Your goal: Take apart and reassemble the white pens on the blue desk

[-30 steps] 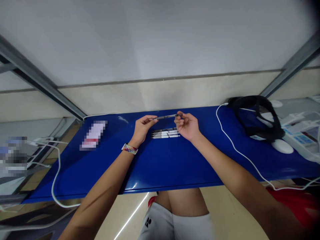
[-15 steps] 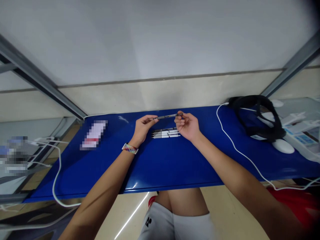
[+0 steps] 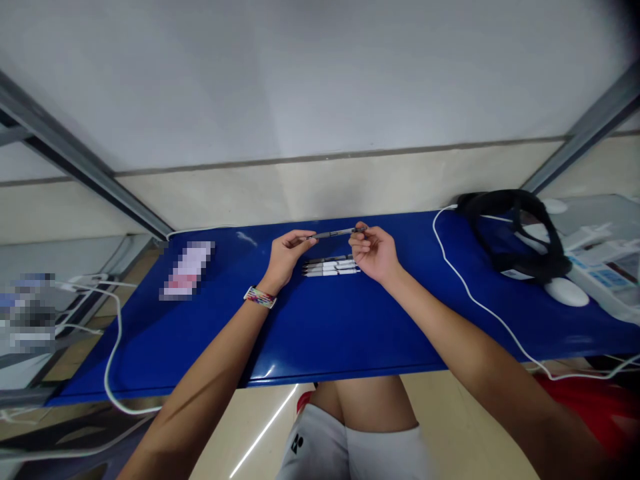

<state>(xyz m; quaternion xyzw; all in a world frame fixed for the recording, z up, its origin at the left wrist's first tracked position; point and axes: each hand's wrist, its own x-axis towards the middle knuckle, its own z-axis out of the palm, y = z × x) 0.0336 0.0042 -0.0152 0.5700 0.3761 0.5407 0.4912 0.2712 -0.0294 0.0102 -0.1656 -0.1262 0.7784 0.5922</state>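
Note:
A slim dark pen (image 3: 333,234) is held level above the blue tabletop (image 3: 345,333), one end in each hand. My left hand (image 3: 289,252) pinches its left end between thumb and fingers. At the other end, the fingertips of my right hand (image 3: 374,250) are closed on the pen, the rest of the fingers curled. Just below it, several white-and-black pens (image 3: 327,268) lie side by side on the table, their right ends close to my right hand and partly hidden by it.
On the left lies a blurred pinkish rectangular item (image 3: 187,270). A black headset with a strap (image 3: 520,233) stands at the right, beside a white cable (image 3: 465,287) that runs over the front edge. Grey metal posts (image 3: 90,160) frame the table, with a pale wall behind.
Both hands stay in nearly the same place. The pen looks slightly turned between the fingers, its clip or dark marking showing differently.

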